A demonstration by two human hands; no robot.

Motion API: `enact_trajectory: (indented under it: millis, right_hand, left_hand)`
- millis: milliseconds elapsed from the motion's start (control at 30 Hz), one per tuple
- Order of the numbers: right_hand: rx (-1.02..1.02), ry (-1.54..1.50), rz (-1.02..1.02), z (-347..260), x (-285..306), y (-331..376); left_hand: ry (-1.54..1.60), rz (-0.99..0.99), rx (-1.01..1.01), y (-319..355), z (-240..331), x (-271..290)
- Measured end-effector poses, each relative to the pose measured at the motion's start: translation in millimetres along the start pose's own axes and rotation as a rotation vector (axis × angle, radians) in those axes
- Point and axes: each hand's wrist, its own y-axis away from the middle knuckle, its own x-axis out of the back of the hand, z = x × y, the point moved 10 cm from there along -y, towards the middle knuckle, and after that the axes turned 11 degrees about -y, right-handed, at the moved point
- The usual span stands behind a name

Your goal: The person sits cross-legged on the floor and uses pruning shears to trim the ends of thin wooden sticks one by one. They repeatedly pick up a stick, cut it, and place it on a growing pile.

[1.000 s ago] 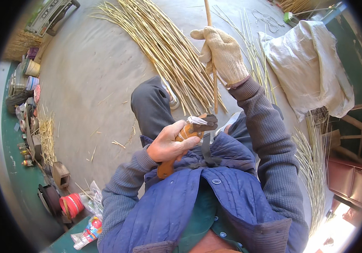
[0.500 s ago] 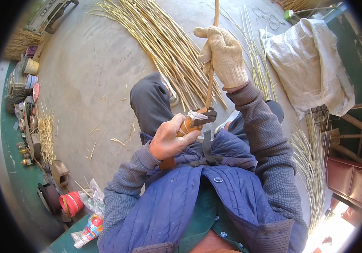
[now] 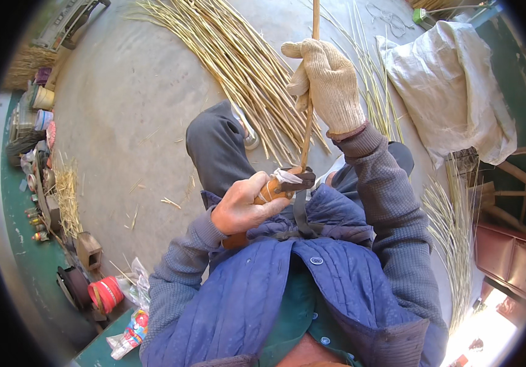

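In my bare left hand (image 3: 240, 205) is a short tool with a rounded wooden handle (image 3: 270, 191), the fingers wrapped round it. White cloth (image 3: 287, 177) is tied near its head, and a dark metal piece (image 3: 302, 181) sticks out to the right. My right hand (image 3: 331, 82), in a cream knitted glove, is closed round a long thin brown stalk (image 3: 309, 125). The stalk stands nearly upright in the view, its lower end against the tool's dark metal. Its upper end runs out of the picture.
A heap of long tan stalks (image 3: 232, 55) lies on the concrete floor ahead of my knees. Thinner stalks (image 3: 449, 244) and a whitish woven sack (image 3: 449, 92) are to the right. Along the left stand a red spool (image 3: 105, 295), a wooden block (image 3: 88, 251) and several small containers.
Both hands have shifted only slightly: the tool has moved a little down and left, and the gloved hand slightly down with the stalk. Both grips are the same.
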Motion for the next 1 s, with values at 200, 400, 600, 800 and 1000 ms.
enact_trajectory:
  millis: [200, 400, 600, 800, 1000]
  right_hand:
    - [0.069, 0.074, 0.046, -7, 5, -5]
    - [0.126, 0.091, 0.054, -12, 4, -6]
    - [0.046, 0.073, 0.134, -4, -1, 0]
    - [0.018, 0.077, 0.071, 0, -18, 25]
    - [-0.223, -0.108, -0.033, 7, -14, 49]
  left_hand:
    - [0.130, -0.063, 0.145, 2, -7, -1]
    - [0.095, -0.011, 0.109, 3, -9, 4]
    - [-0.022, 0.093, -0.018, 3, -12, 8]
    - [0.025, 0.139, 0.060, -11, 3, 29]
    - [-0.158, 0.234, -0.148, -3, -7, 8]
